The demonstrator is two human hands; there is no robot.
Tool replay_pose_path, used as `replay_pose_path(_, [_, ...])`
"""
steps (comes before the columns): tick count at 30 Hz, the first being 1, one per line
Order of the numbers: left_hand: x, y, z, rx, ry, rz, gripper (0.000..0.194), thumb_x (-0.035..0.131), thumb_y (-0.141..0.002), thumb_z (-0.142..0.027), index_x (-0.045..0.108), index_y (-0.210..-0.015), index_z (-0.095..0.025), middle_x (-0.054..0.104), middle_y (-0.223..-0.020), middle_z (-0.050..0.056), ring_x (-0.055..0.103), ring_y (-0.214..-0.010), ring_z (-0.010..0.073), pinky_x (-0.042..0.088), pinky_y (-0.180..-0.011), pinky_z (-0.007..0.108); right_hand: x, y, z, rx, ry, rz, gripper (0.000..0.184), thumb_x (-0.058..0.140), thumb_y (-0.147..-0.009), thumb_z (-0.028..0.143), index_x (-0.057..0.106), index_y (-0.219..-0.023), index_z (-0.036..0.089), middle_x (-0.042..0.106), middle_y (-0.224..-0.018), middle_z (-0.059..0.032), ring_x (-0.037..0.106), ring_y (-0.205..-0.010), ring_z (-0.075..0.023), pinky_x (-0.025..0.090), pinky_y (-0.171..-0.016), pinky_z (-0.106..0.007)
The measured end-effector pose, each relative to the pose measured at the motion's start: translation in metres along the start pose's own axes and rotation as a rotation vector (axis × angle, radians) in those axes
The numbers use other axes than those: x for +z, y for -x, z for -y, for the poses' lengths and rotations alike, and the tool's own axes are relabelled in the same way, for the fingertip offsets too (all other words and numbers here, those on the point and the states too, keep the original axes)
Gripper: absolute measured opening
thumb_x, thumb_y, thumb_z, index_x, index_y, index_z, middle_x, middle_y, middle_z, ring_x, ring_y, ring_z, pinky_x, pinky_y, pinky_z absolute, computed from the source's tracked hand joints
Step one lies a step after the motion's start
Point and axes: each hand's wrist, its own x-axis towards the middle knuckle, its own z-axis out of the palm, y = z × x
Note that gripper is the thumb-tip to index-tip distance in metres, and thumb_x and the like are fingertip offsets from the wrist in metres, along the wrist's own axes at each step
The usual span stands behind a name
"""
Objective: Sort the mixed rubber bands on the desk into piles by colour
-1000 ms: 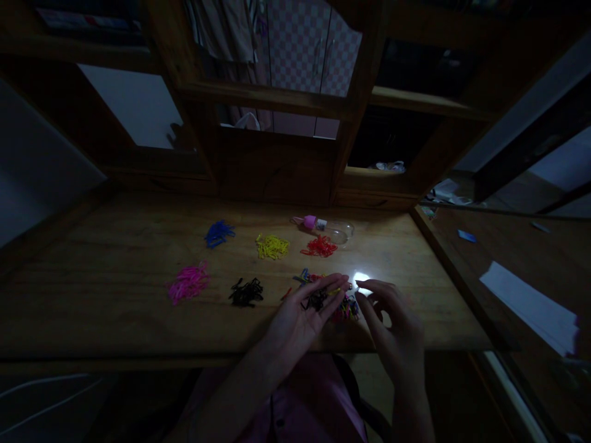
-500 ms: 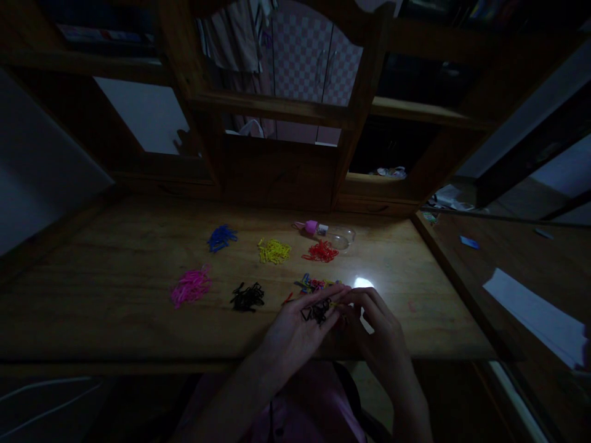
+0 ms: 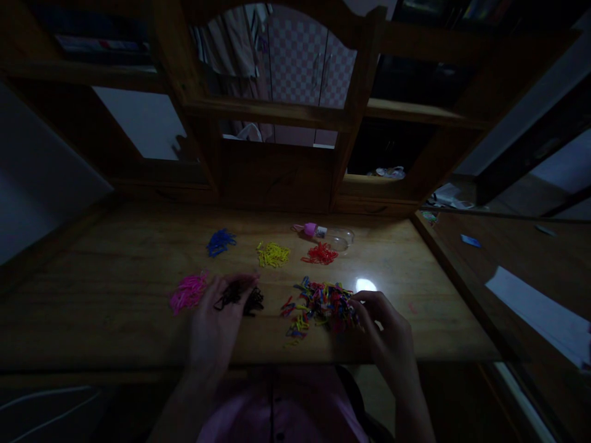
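My left hand (image 3: 216, 320) is cupped palm up, holding a small bunch of black rubber bands (image 3: 232, 294) in its palm. It hovers at the left edge of the black pile (image 3: 253, 301), partly covering it. My right hand (image 3: 385, 320) reaches to the right edge of a mixed heap of coloured rubber bands (image 3: 325, 301), thumb and fingers drawn together. What lies between those fingertips is too dark to tell. A pink pile (image 3: 188, 291) is just left of my left hand. Behind are blue (image 3: 220, 242), yellow (image 3: 273, 254) and red (image 3: 320, 253) piles.
A clear bottle with a pink cap (image 3: 310, 230) lies on its side behind the red pile. The wooden desk (image 3: 115, 277) backs onto a shelf unit (image 3: 277, 175). White paper (image 3: 535, 314) and a blue card (image 3: 470, 240) lie on the surface to the right.
My left hand has moved left from over the mixed heap to the black pile, carrying the black bands. The heap is now uncovered. My right hand has parted from the left and stays by the heap.
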Motion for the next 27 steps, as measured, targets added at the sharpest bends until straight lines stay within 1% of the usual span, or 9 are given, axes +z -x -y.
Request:
replay_pose_path(2, [-0.007, -0.003, 0.000, 0.208, -0.260, -0.005, 0.038, 0.044, -0.092, -0.041, 0.070, -0.081, -0.016, 0.073, -0.089, 0.006, 0.065, -0.102, 0.0204, 0.042, -0.106, 0.037, -0.001, 0.000, 0.001, 0.019, -0.012, -0.019, 0.016, 0.058, -0.090, 0.036, 0.061, -0.093, 0.021, 0.065, -0.081, -0.0028, 0.061, -0.066, -0.0148, 0.046, -0.054, -0.021])
replay_pose_path(3, [-0.010, -0.004, 0.000, 0.268, -0.405, -0.002, 0.040, 0.042, -0.092, -0.044, 0.069, -0.083, -0.016, 0.072, -0.091, 0.006, 0.064, -0.102, 0.0210, 0.041, -0.106, 0.038, -0.002, -0.001, 0.002, 0.021, -0.013, -0.025, 0.016, 0.058, -0.089, 0.035, 0.062, -0.093, 0.020, 0.066, -0.082, -0.0031, 0.061, -0.067, -0.0151, 0.046, -0.054, -0.022])
replay_pose_path(6, [-0.015, -0.004, 0.002, 0.339, -0.751, 0.006, 0.042, 0.036, -0.094, -0.043, 0.070, -0.092, -0.018, 0.071, -0.104, 0.007, 0.062, -0.107, 0.0230, 0.041, -0.105, 0.040, -0.001, -0.006, 0.002, 0.004, 0.004, -0.038, 0.015, 0.057, -0.090, 0.035, 0.062, -0.092, 0.020, 0.066, -0.082, -0.0035, 0.061, -0.068, -0.0158, 0.046, -0.054, -0.023])
replay_pose_path(9, [-0.014, 0.000, 0.002, 0.361, -0.927, 0.016, 0.040, 0.036, -0.093, -0.041, 0.071, -0.095, -0.020, 0.071, -0.107, 0.008, 0.061, -0.108, 0.0244, 0.039, -0.105, 0.039, 0.001, -0.014, 0.003, -0.030, 0.041, -0.072, 0.016, 0.058, -0.089, 0.035, 0.063, -0.093, 0.020, 0.066, -0.080, -0.0027, 0.059, -0.062, -0.0149, 0.045, -0.052, -0.023])
replay_pose_path(13, [-0.007, 0.006, -0.002, 0.326, -0.973, -0.027, 0.038, 0.039, -0.092, -0.042, 0.072, -0.091, -0.023, 0.073, -0.101, 0.007, 0.062, -0.107, 0.0265, 0.043, -0.102, 0.039, 0.005, -0.027, 0.018, -0.105, 0.089, -0.088, 0.012, 0.058, -0.090, 0.032, 0.063, -0.093, 0.021, 0.067, -0.084, -0.0022, 0.059, -0.064, -0.0143, 0.045, -0.056, -0.024])
replay_pose_path(17, [-0.004, 0.010, -0.009, 0.354, -0.972, -0.027, 0.041, 0.036, -0.093, -0.045, 0.072, -0.091, -0.024, 0.073, -0.098, 0.008, 0.063, -0.105, 0.0277, 0.046, -0.097, 0.040, 0.017, -0.049, 0.041, -0.235, 0.131, -0.035, 0.008, 0.056, -0.091, 0.026, 0.062, -0.091, 0.021, 0.068, -0.087, -0.0022, 0.060, -0.065, -0.0135, 0.043, -0.056, -0.024])
replay_pose_path(22, [-0.009, 0.008, -0.010, 0.403, -0.970, 0.045, 0.040, 0.034, -0.096, -0.043, 0.068, -0.100, -0.022, 0.068, -0.113, 0.007, 0.059, -0.111, 0.0244, 0.042, -0.101, 0.037, 0.060, -0.098, 0.051, -0.480, 0.199, 0.189, 0.008, 0.057, -0.086, 0.014, 0.063, -0.089, 0.020, 0.068, -0.082, -0.0016, 0.061, -0.067, -0.0132, 0.045, -0.064, -0.026])
replay_pose_path(25, [-0.011, 0.005, -0.004, 0.476, -0.989, 0.077, 0.034, 0.038, -0.096, -0.040, 0.066, -0.099, -0.021, 0.066, -0.113, 0.008, 0.058, -0.110, 0.0241, 0.042, -0.100, 0.036, 0.090, -0.123, 0.046, -0.512, 0.246, 0.313, 0.010, 0.061, -0.082, 0.010, 0.064, -0.085, 0.018, 0.068, -0.083, -0.0030, 0.061, -0.065, -0.0123, 0.045, -0.061, -0.024])
replay_pose_path(27, [-0.012, 0.005, -0.001, 0.563, -1.060, 0.111, 0.028, 0.042, -0.095, -0.037, 0.064, -0.099, -0.022, 0.065, -0.112, 0.007, 0.058, -0.109, 0.0234, 0.043, -0.099, 0.036, 0.100, -0.132, 0.043, -0.513, 0.257, 0.353, 0.011, 0.063, -0.079, 0.009, 0.066, -0.084, 0.018, 0.069, -0.086, -0.0038, 0.062, -0.066, -0.0122, 0.045, -0.061, -0.023])
